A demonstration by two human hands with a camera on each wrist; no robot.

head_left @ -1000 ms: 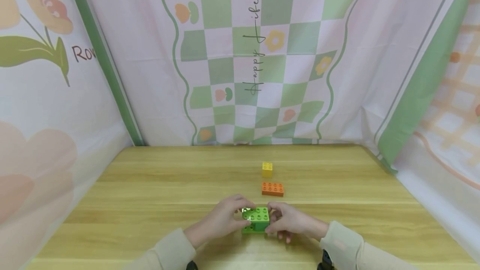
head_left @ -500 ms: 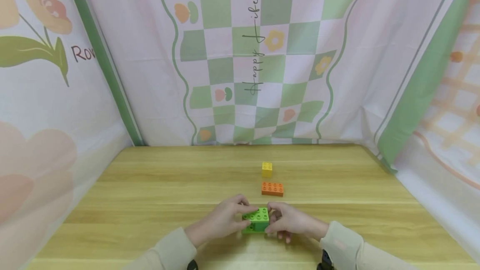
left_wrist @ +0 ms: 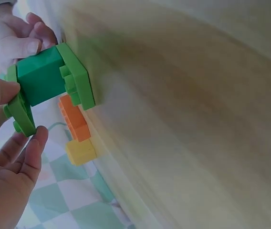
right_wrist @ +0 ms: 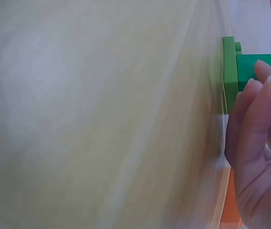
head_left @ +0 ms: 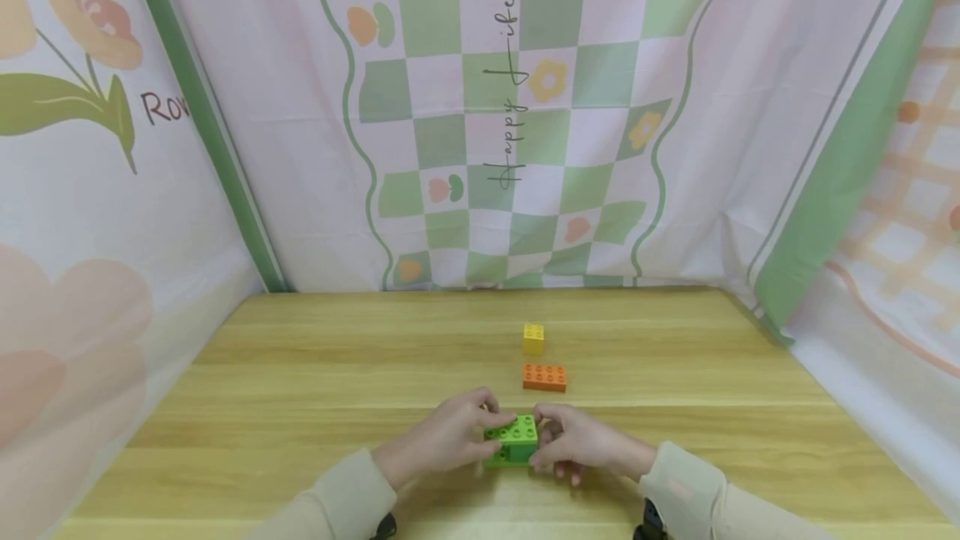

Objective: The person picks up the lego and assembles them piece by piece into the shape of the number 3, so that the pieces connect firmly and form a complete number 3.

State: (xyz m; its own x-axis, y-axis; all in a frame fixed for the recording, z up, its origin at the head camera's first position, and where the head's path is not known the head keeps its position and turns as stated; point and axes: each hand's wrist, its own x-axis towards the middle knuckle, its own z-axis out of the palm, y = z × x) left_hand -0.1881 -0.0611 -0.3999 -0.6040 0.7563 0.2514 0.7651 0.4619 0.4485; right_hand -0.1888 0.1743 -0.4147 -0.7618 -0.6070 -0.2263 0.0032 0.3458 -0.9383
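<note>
A small stack of toy building bricks stands near the front of the table in the head view. At its bottom lies a light green brick [left_wrist: 80,78] with studs. On that sits a dark green block [left_wrist: 42,76], and a thin light green brick [head_left: 525,432] tops it, overhanging to the left. My left hand [head_left: 461,432] pinches the overhanging end of the top brick, thumb on the studded face and fingertips at its underside. From the right, my right hand [head_left: 577,438] grips the dark green block's end between thumb and fingers; its other fingers are curled.
Beyond the stack, an orange brick [head_left: 544,377] with studs lies on the wooden table [head_left: 337,357]. Farther back stands a small yellow brick [head_left: 533,339]. A checked cloth [head_left: 495,107] hangs behind the table, with printed cloths on both sides.
My left index finger has come a little farther over the top brick's studs. The right hand and the other bricks stay where they were.
</note>
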